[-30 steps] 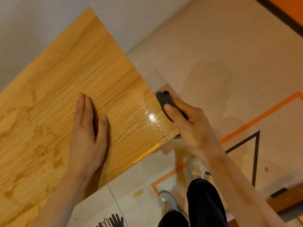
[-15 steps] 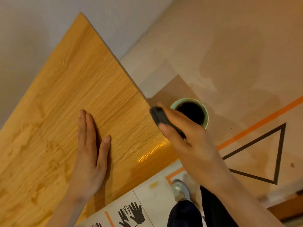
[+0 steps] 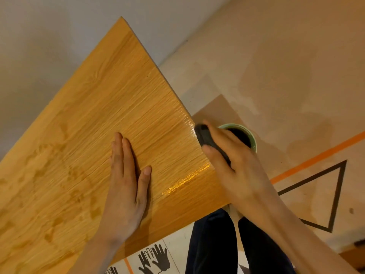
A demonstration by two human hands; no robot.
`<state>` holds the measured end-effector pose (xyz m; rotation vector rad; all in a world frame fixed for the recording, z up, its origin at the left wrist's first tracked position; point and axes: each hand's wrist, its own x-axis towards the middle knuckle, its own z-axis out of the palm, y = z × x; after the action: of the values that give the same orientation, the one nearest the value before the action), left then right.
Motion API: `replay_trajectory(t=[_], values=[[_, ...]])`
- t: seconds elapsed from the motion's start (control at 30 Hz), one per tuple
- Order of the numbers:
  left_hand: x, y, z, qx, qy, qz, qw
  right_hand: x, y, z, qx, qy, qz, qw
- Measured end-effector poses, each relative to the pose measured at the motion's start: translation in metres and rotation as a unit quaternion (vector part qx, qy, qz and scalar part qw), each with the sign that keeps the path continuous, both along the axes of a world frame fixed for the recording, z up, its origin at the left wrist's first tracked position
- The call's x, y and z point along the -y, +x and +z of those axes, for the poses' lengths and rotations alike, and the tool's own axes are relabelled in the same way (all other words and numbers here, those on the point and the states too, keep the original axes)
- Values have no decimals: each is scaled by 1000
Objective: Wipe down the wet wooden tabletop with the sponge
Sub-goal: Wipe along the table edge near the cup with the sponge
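The right hand point(image 3: 233, 161) pinched the dark sponge point(image 3: 205, 138) between thumb and fingers at the table point(image 3: 88, 107) edge, three o'clock, likely over the green cup point(image 3: 250, 135) for wringing. The left hand point(image 3: 126, 178) lay flat, fingers together, steadying.

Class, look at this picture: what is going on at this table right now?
A person is wiping a wooden tabletop. The left hand lies flat on the wood, fingers straight. The right hand holds a dark sponge in its grip at the table's right edge, above a green cup that stands on the floor. A wet sheen shows near that edge, and damp blotches mark the wood further left.
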<state>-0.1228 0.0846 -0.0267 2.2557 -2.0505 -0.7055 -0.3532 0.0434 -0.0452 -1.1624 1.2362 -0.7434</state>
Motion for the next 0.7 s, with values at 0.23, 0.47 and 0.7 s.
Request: replay_trajectory(t=[0.23,0.47,0.7], values=[[-5,1,-5,19,-2,-9,1000,60,40,-6,-82,-56,9,995],[5,-1,9,-47,-35,51,997,10,25,4,-171,-71,-38,982],[68,49,7,-57,-73,41,995,89,65,3,-137,-36,-59,988]])
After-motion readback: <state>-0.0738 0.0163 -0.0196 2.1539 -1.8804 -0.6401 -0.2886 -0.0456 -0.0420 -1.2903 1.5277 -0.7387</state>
